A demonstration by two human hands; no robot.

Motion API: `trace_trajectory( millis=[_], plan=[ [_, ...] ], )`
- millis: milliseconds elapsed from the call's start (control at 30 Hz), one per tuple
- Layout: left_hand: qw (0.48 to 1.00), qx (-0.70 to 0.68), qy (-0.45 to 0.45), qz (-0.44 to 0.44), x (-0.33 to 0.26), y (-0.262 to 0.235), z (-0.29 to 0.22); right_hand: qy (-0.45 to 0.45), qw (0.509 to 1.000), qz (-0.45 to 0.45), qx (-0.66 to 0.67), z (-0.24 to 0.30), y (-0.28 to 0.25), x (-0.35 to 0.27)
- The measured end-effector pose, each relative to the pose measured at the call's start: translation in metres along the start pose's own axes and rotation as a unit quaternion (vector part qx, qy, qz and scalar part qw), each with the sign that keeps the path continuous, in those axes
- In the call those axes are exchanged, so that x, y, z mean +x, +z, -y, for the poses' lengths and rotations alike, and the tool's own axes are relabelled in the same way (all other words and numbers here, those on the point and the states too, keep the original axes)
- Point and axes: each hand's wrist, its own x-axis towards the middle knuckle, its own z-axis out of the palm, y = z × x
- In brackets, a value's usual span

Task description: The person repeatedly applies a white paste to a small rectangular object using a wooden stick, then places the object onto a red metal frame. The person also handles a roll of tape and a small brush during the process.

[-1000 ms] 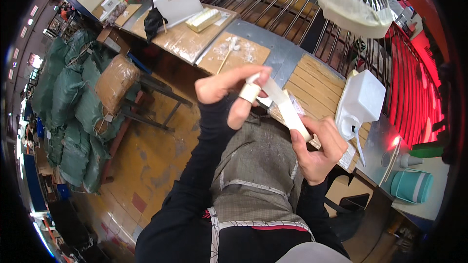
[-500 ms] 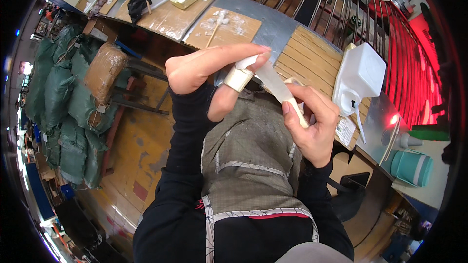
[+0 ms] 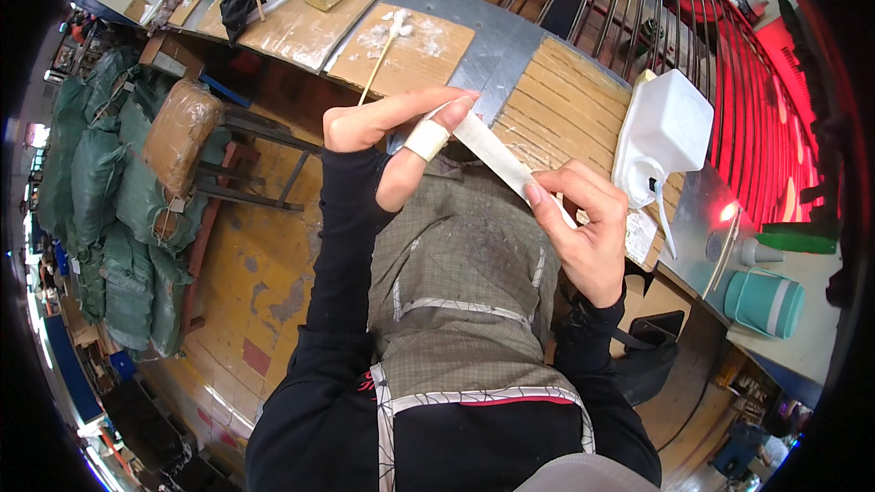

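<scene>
Tape strip, pale, spans left hand to right hand above the apron; each pinches near one end. Probably light, limp, tacky, tearable; best held by its ends.

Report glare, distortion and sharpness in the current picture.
Head view: a bright reddish glare spot sits above the teal bucket; head view: black fills the corners, straight edges bend toward the rim; head view: the left hand and right hand look reasonably sharp.
</scene>
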Motion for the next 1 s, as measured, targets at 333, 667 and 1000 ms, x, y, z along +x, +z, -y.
trace_trajectory(
  millis=[333,667,1000],
  plan=[
    [0.970,0.167,0.165,-0.058,0.019,-0.002,0.011,-0.002,0.997,-0.011,-0.081,0.000,-0.008,-0.001],
    [0.907,0.228,0.273,0.225,0.003,0.034,0.030,-0.026,0.995,0.037,-0.089,-0.007,-0.016,-0.005],
    [0.938,0.147,0.247,0.195,0.015,0.013,0.021,0.015,0.993,0.050,-0.108,-0.001,-0.024,-0.005]
  ],
)
